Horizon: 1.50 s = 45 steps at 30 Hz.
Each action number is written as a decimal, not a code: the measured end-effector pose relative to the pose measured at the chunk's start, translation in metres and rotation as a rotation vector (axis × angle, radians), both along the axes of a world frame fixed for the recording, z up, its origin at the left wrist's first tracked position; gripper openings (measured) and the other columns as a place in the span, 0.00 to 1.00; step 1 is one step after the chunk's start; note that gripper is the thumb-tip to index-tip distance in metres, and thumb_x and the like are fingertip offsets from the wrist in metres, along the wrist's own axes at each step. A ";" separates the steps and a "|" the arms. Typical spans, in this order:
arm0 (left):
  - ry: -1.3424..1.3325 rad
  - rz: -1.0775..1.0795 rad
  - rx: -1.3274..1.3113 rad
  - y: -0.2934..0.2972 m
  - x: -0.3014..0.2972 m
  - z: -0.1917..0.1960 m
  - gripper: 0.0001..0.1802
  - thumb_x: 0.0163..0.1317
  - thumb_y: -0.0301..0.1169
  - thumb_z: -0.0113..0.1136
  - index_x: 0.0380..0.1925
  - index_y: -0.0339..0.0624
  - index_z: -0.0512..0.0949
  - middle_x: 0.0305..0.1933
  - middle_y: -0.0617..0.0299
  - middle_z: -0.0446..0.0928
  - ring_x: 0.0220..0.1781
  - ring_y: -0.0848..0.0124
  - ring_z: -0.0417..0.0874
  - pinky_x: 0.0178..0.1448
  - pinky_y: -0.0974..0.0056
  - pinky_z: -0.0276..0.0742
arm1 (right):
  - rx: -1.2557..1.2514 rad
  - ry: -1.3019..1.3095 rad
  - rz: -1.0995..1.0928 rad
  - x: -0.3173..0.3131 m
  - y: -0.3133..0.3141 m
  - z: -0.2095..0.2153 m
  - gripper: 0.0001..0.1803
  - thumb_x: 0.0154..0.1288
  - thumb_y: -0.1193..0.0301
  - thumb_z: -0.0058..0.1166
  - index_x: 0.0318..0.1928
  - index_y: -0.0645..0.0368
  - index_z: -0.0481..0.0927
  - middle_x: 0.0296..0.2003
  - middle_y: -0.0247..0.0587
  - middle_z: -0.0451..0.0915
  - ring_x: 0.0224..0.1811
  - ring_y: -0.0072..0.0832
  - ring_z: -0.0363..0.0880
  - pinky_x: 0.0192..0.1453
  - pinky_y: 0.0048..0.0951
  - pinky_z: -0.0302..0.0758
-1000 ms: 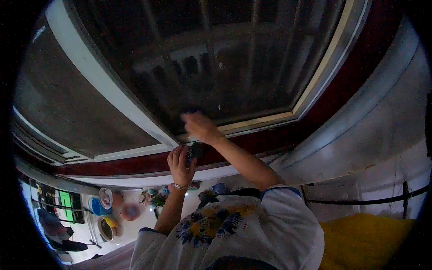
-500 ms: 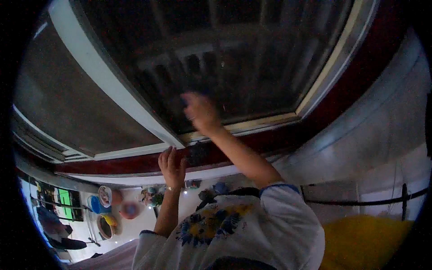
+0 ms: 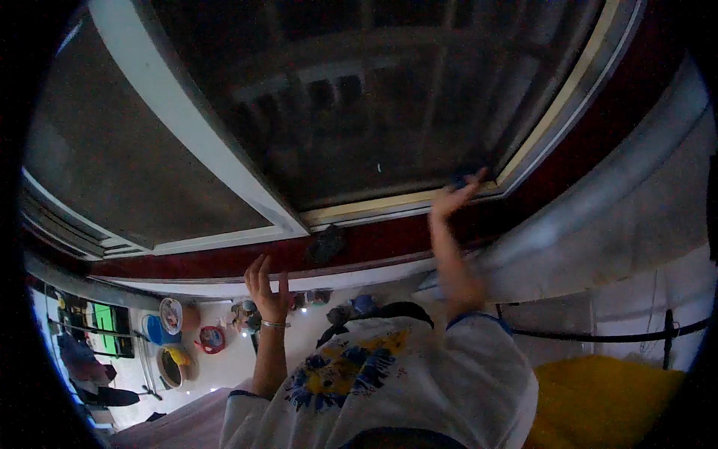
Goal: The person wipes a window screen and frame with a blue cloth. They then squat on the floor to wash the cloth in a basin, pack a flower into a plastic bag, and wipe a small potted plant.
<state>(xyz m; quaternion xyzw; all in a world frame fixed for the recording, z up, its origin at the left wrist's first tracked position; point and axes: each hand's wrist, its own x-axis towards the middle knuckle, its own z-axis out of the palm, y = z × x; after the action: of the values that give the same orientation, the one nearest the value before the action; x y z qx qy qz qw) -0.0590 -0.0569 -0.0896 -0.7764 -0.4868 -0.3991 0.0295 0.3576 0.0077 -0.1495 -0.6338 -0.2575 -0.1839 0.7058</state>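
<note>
A large window pane (image 3: pixel 359 112) in a white frame (image 3: pixel 224 179) fills the upper view. My right hand (image 3: pixel 452 200) is stretched up to the pane's lower right corner, blurred, with its fingers pressing a small dark blue cloth (image 3: pixel 460 179) against the glass beside the cream frame edge (image 3: pixel 374 203). My left hand (image 3: pixel 268 288), a bracelet on its wrist, hangs below the dark red sill (image 3: pixel 224 258) with its fingers spread and nothing in it. A small dark object (image 3: pixel 327 243) lies on the sill between my hands.
A second pane (image 3: pixel 105 157) lies to the left. Coloured bowls and tubs (image 3: pixel 176 340) stand at lower left, near another person (image 3: pixel 82 367). A yellow surface (image 3: pixel 598 396) and a black rail (image 3: pixel 598 333) are at lower right. My white flowered shirt (image 3: pixel 389 389) fills the bottom.
My right hand has swept right along the bottom of the glass to the frame's corner. My left hand has dropped away from the sill and opened.
</note>
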 end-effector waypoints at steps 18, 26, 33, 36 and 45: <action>-0.037 -0.051 0.086 0.024 0.013 0.013 0.24 0.46 0.26 0.63 0.47 0.40 0.73 0.50 0.51 0.72 0.52 0.53 0.70 0.58 0.51 0.63 | 0.167 -0.275 -0.102 0.046 0.001 0.184 0.19 0.43 0.91 0.41 0.38 0.61 0.65 0.63 0.56 0.58 0.66 0.47 0.55 0.68 0.44 0.51; -0.162 -0.218 0.159 0.043 0.064 0.043 0.26 0.46 0.28 0.64 0.49 0.40 0.71 0.51 0.52 0.71 0.52 0.53 0.70 0.57 0.52 0.64 | -0.002 -1.341 0.704 -0.179 0.059 0.185 0.13 0.53 0.71 0.56 0.40 0.61 0.78 0.51 0.44 0.74 0.52 0.37 0.72 0.56 0.40 0.68; -0.105 -0.025 0.137 0.020 0.011 0.014 0.24 0.46 0.26 0.63 0.47 0.40 0.72 0.49 0.52 0.72 0.51 0.53 0.71 0.56 0.51 0.64 | 0.187 -0.484 0.196 0.003 0.019 0.201 0.20 0.42 0.88 0.47 0.39 0.60 0.72 0.60 0.51 0.63 0.63 0.47 0.60 0.64 0.39 0.60; -0.112 -0.012 0.114 0.015 0.000 0.022 0.23 0.47 0.26 0.63 0.46 0.40 0.73 0.49 0.52 0.72 0.51 0.54 0.71 0.56 0.51 0.64 | 0.210 -0.350 -0.219 0.038 0.013 0.242 0.21 0.43 0.89 0.43 0.43 0.66 0.67 0.62 0.54 0.61 0.64 0.45 0.60 0.66 0.39 0.56; -0.192 -0.101 0.180 0.050 0.041 0.065 0.24 0.45 0.25 0.64 0.46 0.40 0.73 0.50 0.53 0.72 0.52 0.53 0.71 0.56 0.52 0.65 | 0.167 -1.257 0.606 -0.171 0.073 0.297 0.12 0.40 0.83 0.56 0.30 0.57 0.75 0.54 0.48 0.71 0.59 0.45 0.65 0.62 0.43 0.62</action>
<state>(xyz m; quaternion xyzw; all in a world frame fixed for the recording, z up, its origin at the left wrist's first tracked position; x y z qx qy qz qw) -0.0184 -0.0069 -0.0246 -0.7525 -0.4099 -0.5145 0.0324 0.1866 0.0805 0.1474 -0.2514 -0.7669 -0.3297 0.4899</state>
